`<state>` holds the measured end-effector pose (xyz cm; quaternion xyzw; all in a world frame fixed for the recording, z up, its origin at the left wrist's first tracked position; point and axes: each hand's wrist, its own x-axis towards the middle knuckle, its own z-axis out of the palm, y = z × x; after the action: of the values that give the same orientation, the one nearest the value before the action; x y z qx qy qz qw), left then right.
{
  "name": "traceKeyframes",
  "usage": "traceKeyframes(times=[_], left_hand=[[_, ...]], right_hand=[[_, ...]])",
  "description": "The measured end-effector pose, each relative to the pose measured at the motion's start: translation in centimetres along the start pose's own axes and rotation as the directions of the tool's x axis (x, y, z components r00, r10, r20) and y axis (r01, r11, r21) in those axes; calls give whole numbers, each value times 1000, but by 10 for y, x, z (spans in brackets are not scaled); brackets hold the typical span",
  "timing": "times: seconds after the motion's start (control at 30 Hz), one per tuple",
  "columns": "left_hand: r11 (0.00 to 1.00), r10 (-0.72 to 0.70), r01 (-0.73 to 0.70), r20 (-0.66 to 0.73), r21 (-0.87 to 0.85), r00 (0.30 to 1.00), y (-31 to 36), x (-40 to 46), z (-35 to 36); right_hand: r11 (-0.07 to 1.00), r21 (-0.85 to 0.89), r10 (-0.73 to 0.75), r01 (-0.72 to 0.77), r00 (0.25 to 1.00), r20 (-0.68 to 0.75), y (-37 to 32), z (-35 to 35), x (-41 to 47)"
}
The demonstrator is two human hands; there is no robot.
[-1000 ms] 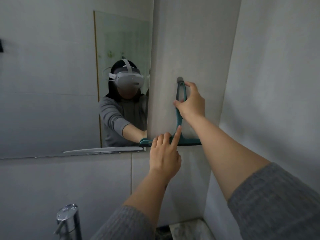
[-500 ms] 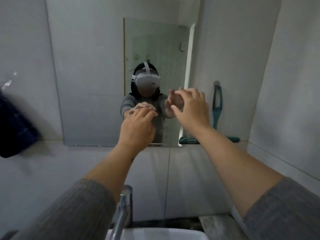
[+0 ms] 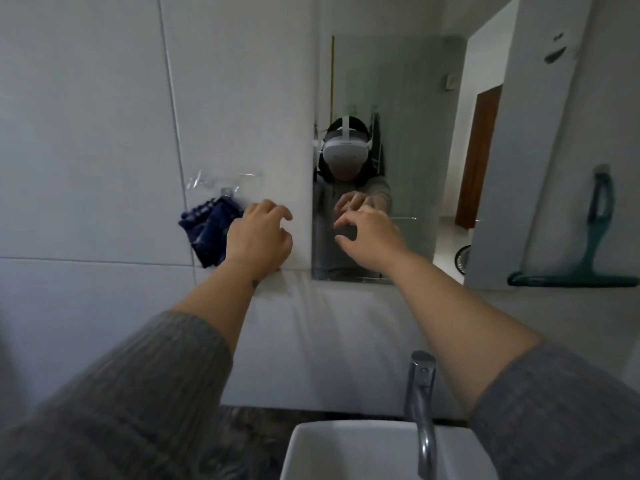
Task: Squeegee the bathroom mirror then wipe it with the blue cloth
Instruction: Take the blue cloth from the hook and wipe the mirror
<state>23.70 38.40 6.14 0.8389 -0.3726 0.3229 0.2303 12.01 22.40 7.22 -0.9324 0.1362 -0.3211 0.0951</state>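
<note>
cloth (image 3: 210,233) left of mirror (image 3: 408,133), squeegee (image 3: 588,251) right, tap (image 3: 420,403) below

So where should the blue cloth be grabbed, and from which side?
Grip the blue cloth at its bunched top, just under the hook it seems to hang from, coming from the right, where the open left hand is. It hangs loose, so lifting upward should free it.

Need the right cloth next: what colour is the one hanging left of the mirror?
Dark blue cloth, head view.

Tiled wall (image 3: 86,150) carries blue cloth (image 3: 207,230) & teal squeegee (image 3: 588,251), prob. on hooks.
</note>
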Motion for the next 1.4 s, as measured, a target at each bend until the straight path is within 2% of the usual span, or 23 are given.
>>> traceKeyframes(times=[0.17,0.3,0.43,0.57,0.67,0.8,0.9,1.07,1.13,1.2,1.23,1.3,1.4], left_hand=[[991,-133,132,-16,-33,991,-58,2,-17],[970,-230,225,-42,-93,972,-93,3,-15],[950,-273,271,8,-155,962,-127,8,-1],[957,-206,206,22,-206,978,-151,10,22],[961,-164,150,-40,-233,986,-155,8,43],[913,-139,59,-173,-403,975,-150,9,53],[922,-72,-27,-239,-385,968,-149,12,47],[913,-7,-132,-339,-386,941,-129,29,15],[893,35,-207,-397,-400,917,-109,44,-2],[865,73,-277,-441,-418,895,-85,61,-18],[851,96,-309,-454,-424,886,-71,69,-26],[830,146,-367,-471,-421,870,-45,85,-39],[803,195,-433,-506,-409,840,-9,111,-53]], right_hand=[[981,190,-55,28,989,138,-50,37,22],[951,305,-90,43,986,143,-83,69,43],[939,337,-113,65,986,124,-106,102,63],[916,377,-142,137,990,-16,-119,134,74],[910,381,-129,165,985,-118,-126,158,76],[885,450,-76,119,991,-112,-134,171,76],[885,456,-56,92,994,-91,-137,164,81],[916,350,-133,195,972,-192,-139,117,86],[869,445,-131,218,967,-218,-135,90,93],[758,618,-79,209,970,-231,-132,59,97],[734,642,-68,219,966,-251,-127,47,102],[738,619,-66,269,942,-330,-118,24,109],[796,489,-81,357,863,-498,-104,-22,114]])
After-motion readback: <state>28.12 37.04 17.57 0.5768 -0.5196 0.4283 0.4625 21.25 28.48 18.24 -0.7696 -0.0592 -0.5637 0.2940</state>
